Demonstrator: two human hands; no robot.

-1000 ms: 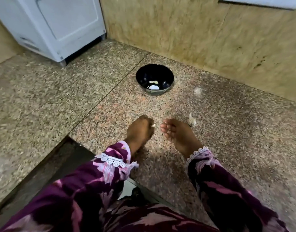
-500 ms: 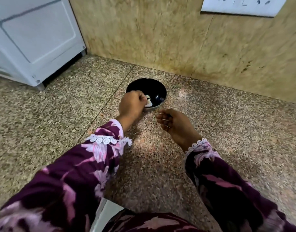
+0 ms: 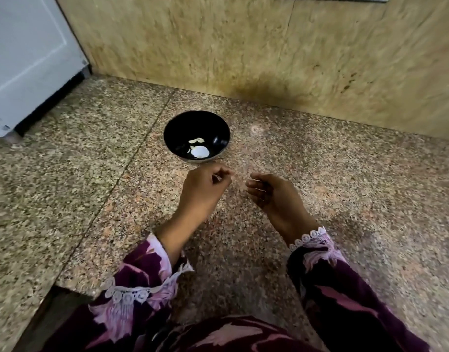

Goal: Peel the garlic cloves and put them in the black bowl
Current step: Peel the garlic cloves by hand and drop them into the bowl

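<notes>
Bowl: black bowl (image 3: 196, 135) on the granite counter (image 3: 345, 199), near the wall (image 3: 243, 47).
Cloves: pale peeled cloves (image 3: 198, 148) lie inside the bowl.
Left hand (image 3: 205, 189): just short of the bowl, fingers curled; any hold too blurred to tell.
Right hand (image 3: 274, 196): beside it, loosely curled, holding nothing.

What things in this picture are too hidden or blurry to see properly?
Head view only:
- Left hand: curled fingers hide whether it holds anything.
- Right hand: palm in shadow, contents unclear.
- Black bowl: the pale bits inside are too small to count.
- White appliance: cut off by the left edge.
</notes>
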